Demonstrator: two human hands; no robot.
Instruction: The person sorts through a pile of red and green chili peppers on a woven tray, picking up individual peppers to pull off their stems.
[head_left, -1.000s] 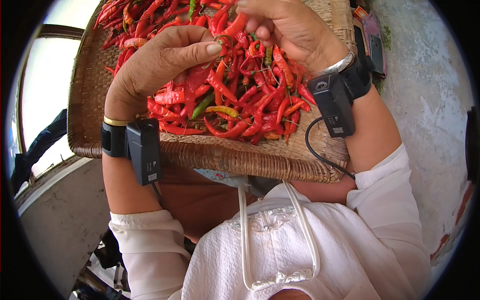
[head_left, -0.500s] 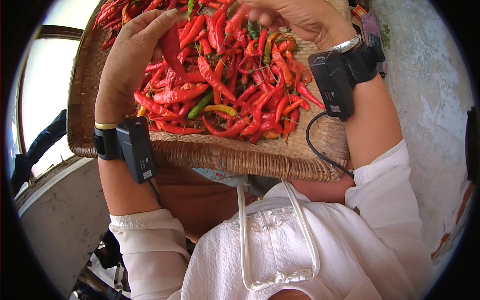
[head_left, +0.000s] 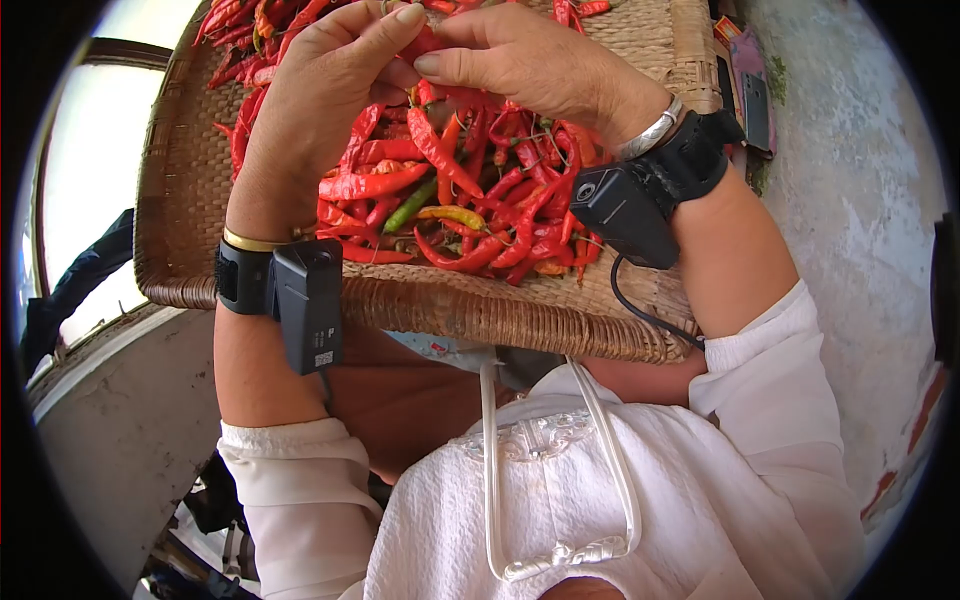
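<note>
Both hands meet at the top of the view, above a pile of red chili peppers. My left hand is closed in a pinch on a red chili pepper, its thumb lying along the near side. From the other side my right hand grips the same pepper between thumb and fingers. Fingers partly cover this pepper, and its stem end is hard to make out. Below the hands, a green chili and a yellowish one lie among the red ones.
The peppers rest in a shallow woven basket with a thick rim, just in front of my body. A phone and a purple item lie beyond its right side. A pale wall stands to the right.
My right hand has moved left and down to meet my left hand. My left hand has shifted right with its pepper, which both hands now hold.
</note>
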